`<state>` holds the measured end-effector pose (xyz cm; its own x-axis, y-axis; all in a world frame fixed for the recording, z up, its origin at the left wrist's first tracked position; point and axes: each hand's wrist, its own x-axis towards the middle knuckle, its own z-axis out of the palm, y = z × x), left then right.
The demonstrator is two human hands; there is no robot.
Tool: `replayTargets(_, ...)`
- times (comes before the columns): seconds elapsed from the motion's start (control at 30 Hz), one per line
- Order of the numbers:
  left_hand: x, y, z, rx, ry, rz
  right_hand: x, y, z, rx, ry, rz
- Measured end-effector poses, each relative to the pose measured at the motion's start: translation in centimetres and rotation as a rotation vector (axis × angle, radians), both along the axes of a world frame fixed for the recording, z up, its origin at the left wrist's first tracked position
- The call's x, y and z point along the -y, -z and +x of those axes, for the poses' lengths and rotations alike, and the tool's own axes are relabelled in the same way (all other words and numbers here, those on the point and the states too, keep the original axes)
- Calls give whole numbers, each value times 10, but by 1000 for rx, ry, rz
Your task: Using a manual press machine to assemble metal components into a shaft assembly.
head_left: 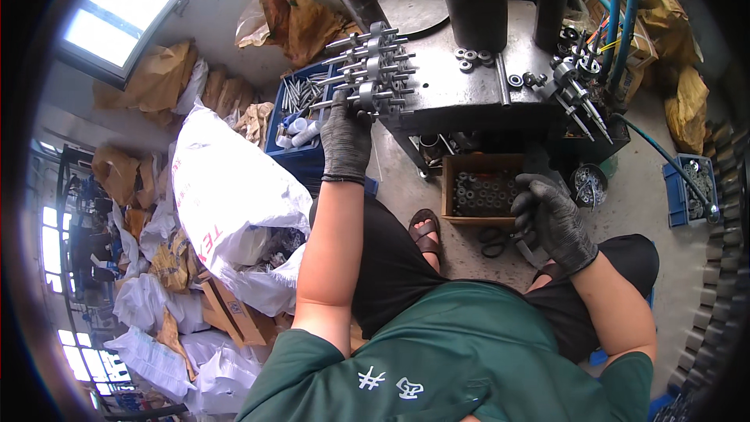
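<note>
My left hand (348,141), in a dark grey glove, reaches to the left edge of the metal press table. Its fingers are closed around the end of the nearest metal shaft (367,97), which carries a thick round collar. Several similar shafts with collars (379,55) lie side by side beyond it, their ends sticking out past the table edge. My right hand (556,225), gloved too, hangs above the floor by a wooden box (478,220) of small metal rings. Its fingers are half bent and apart, and nothing shows in them.
A thick press ram (475,12) stands over the table, with bearings (473,58), a loose rod (503,80) and more shafts (576,94) around it. Blue crates (291,158) flank the table at left. A large white sack (226,168) crowds my left arm. Scissors (493,242) lie below.
</note>
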<state>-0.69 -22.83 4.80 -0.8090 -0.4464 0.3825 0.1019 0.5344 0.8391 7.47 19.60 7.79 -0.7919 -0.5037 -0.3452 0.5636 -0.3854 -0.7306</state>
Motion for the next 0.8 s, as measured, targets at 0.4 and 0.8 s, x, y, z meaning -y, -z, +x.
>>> replayTargets(0.4, -90, -17, 27, -128, -129, 1233, 2, 13, -21, -501, -101, 400)
replayTargets(0.8, -190, -39, 23, -67, 576, 702, -3, -37, -100, -1555, -340, 1222)
